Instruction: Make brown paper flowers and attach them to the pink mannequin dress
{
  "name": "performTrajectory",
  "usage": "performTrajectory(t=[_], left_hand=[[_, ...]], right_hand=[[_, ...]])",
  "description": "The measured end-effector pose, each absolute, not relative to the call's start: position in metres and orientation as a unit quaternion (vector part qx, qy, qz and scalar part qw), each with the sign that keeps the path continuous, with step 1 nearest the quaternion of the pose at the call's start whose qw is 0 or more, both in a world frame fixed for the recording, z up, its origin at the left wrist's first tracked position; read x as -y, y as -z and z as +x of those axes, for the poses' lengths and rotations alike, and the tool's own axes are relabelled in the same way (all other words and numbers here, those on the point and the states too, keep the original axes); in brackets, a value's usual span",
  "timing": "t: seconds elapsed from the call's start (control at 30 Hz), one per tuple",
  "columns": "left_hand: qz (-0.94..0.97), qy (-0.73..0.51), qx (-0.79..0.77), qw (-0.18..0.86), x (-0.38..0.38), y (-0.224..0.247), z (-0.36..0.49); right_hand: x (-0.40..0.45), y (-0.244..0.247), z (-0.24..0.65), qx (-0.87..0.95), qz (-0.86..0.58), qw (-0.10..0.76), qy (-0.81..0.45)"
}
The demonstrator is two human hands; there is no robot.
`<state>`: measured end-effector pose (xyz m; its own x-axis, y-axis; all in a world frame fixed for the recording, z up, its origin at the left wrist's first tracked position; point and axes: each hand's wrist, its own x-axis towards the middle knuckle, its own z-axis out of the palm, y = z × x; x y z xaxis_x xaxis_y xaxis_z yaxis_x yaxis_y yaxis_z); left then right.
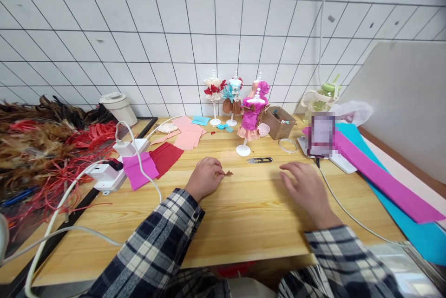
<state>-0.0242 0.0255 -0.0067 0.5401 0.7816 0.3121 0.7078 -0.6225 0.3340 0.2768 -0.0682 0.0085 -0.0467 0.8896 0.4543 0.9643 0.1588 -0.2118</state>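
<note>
My left hand (205, 178) rests near the middle of the table, its fingertips pinched on a small brown paper piece (228, 173). To the right, my right hand (304, 189) hovers over the wood with fingers apart and nothing in them. Between and beyond the hands lie black thread snips (259, 160). Behind them stands a small white dress form (251, 119) wearing a magenta and peach crepe paper dress with brown trim. Farther back are several more little forms, among them one in cream and red (214, 89) and one in blue and brown (232, 96).
Magenta paper (137, 170), red paper (166, 158) and peach sheets (190, 134) lie left, beside power strips (109, 182) with white cables. A cardboard box (279, 124), a clear wire coil (288, 145), a blurred-out phone (322, 135) and long paper strips (383, 172) are right.
</note>
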Motion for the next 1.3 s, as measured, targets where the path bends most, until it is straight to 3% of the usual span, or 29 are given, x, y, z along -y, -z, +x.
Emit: performTrajectory(t=[0.2,0.43,0.87,1.13,1.3], left_hand=[[0.88,-0.233,-0.4,0.108,-0.02,0.007,-0.017],[0.878,-0.247,-0.391,0.121,-0.022,0.011,-0.021],[0.881,-0.265,-0.365,0.141,-0.021,0.015,-0.02],[0.874,-0.272,-0.373,0.152,-0.022,0.016,-0.024],[0.872,-0.27,-0.375,0.158,-0.023,0.016,-0.025]], right_hand=[[0.096,0.003,0.358,0.696,-0.694,0.148,0.114],[0.085,0.001,0.369,0.692,-0.716,0.081,0.046],[0.068,0.008,0.377,0.712,-0.7,0.056,0.003],[0.06,0.021,0.368,0.762,-0.631,-0.013,0.144],[0.055,0.018,0.379,0.737,-0.674,0.045,0.0]])
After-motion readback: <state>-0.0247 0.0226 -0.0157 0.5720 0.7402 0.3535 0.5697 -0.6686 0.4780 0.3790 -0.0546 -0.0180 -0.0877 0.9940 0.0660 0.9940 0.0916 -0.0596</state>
